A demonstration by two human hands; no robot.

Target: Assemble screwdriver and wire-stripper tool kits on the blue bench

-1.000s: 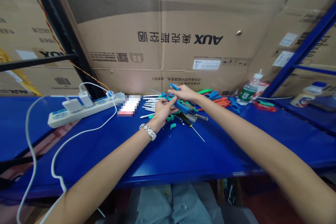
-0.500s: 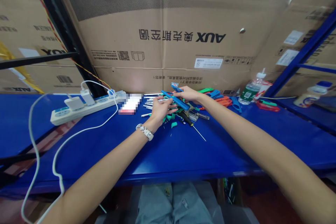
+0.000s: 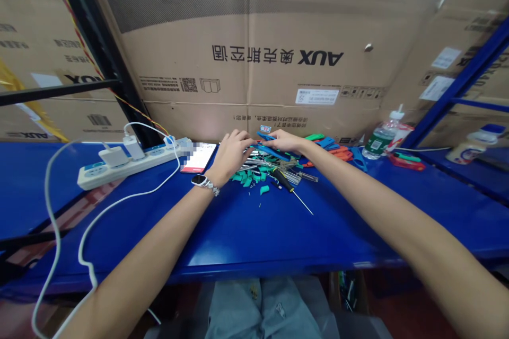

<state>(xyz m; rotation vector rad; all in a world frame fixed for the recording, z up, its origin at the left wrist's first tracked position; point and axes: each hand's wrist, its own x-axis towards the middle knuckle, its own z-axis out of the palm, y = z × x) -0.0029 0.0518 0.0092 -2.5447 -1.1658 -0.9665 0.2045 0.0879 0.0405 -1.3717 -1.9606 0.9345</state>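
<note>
Two long blue pieces (image 3: 274,153) are pinched in my right hand (image 3: 283,141) above the pile at the back of the blue table. My left hand (image 3: 231,154), palm down with a watch on its wrist, reaches the left end of the blue pieces; its fingertips are partly hidden and its hold is unclear. Beneath both hands lie metal rods and small green pieces (image 3: 246,176). A screwdriver (image 3: 285,180) with a black and yellow handle points toward the front. Orange pieces (image 3: 338,153) lie to the right of my right hand.
A white power strip (image 3: 119,165) with cables and a phone (image 3: 199,158) are on the left. On the right stand a green-labelled water bottle (image 3: 376,143) and a blue-capped bottle (image 3: 473,145). A large cardboard box (image 3: 254,26) rises behind the table.
My left hand has turned palm down and moved slightly up and left, uncovering more green pieces. The blue pieces in my right hand have tilted flatter and lie closer together.
</note>
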